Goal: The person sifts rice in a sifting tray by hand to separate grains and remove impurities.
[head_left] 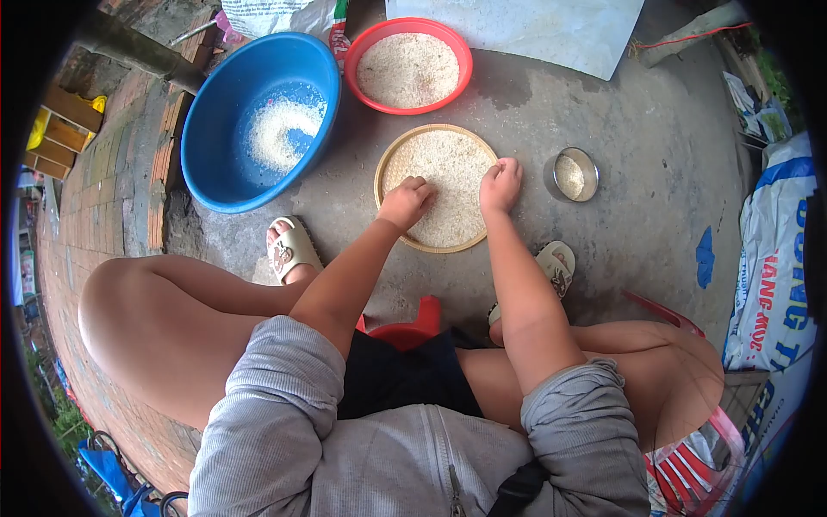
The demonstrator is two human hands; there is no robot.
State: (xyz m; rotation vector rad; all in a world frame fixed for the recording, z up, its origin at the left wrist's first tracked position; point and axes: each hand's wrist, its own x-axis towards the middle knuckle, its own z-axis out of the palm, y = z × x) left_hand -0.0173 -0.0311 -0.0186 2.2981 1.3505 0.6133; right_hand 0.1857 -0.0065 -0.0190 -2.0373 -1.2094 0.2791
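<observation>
A round woven bamboo winnowing tray (380, 177) lies on the ground in front of me, spread with whitish rice grains (452, 185). Over the left part of the grains is my left hand (407, 203), its fingers curled in and pressed together. What they pinch, if anything, is too small to make out. At the tray's right edge, my right hand (501, 184) is closed around the rim.
A large blue basin (200, 164) with some white rice sits at the far left. Beside it stands a red basin (468, 65) full of grains. A metal tin (593, 177) with a little grain is right of the tray. Printed sacks (771, 267) line the right side.
</observation>
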